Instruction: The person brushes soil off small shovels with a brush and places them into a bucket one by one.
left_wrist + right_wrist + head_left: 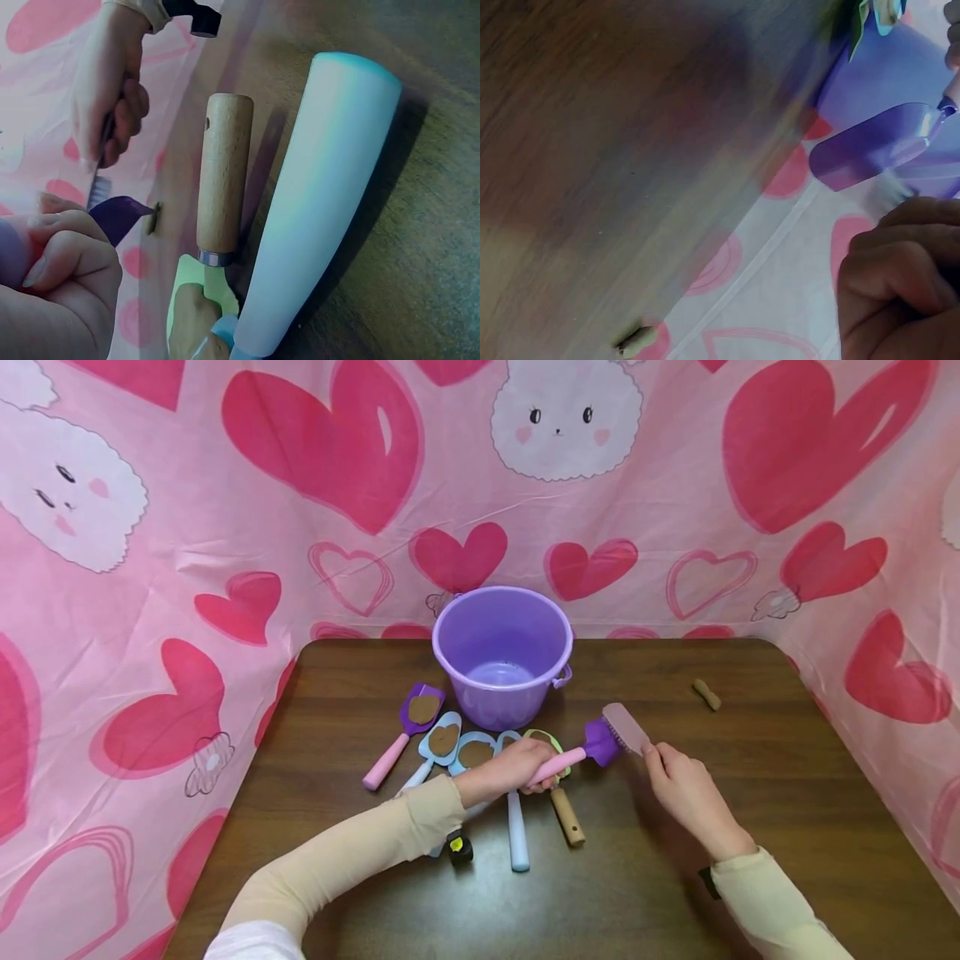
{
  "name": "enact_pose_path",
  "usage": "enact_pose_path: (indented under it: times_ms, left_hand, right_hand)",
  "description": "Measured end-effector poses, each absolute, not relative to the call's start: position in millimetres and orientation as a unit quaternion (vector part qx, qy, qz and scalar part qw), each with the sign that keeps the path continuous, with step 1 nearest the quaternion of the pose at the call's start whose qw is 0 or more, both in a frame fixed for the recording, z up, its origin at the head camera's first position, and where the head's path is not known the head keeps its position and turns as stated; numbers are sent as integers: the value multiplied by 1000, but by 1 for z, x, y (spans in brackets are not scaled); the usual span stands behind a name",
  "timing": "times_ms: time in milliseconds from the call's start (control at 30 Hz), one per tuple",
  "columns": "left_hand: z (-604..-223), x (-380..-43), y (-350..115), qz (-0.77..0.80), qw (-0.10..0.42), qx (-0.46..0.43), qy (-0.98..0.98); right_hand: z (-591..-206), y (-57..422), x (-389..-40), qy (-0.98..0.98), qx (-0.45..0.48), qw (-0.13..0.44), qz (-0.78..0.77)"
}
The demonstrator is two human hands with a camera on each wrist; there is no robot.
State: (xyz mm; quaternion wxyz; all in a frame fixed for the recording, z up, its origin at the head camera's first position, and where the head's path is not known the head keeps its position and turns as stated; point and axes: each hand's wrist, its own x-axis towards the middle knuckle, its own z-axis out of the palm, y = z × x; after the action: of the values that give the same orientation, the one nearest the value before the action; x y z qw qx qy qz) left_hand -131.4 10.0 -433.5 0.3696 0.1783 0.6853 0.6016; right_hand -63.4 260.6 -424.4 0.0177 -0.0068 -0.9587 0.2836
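Observation:
In the head view my left hand [517,767] grips the pink handle of a small shovel with a purple blade [598,745], raised over the table. My right hand [693,797] holds a pink brush [627,728] by its handle, bristles down at the blade's edge. The right wrist view shows the scooped underside of the purple blade [877,146] above the fingers of my right hand [900,277]. Below my left hand lie a white-handled tool [517,831] and a green-edged one with a wooden handle [567,818]; both also appear in the left wrist view.
Behind the hands stands a purple bucket [495,706]. To the left lie another purple shovel with a pink handle [386,762] and a light blue shovel [444,737], each with a brown patch on its blade. A brown peanut-shaped piece [707,694] lies at the back right.

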Motion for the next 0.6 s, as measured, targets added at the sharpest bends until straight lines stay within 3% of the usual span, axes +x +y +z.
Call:
enact_pose_path:
  times_ms: [267,600]
  left_hand:
    - [-431,-131,8,598,349,179,699]
    - [-431,-130,6,579,320,213,719]
  right_hand:
    - [-423,253,-61,-950,31,-7,310]
    - [-423,259,-62,-954,1,15,301]
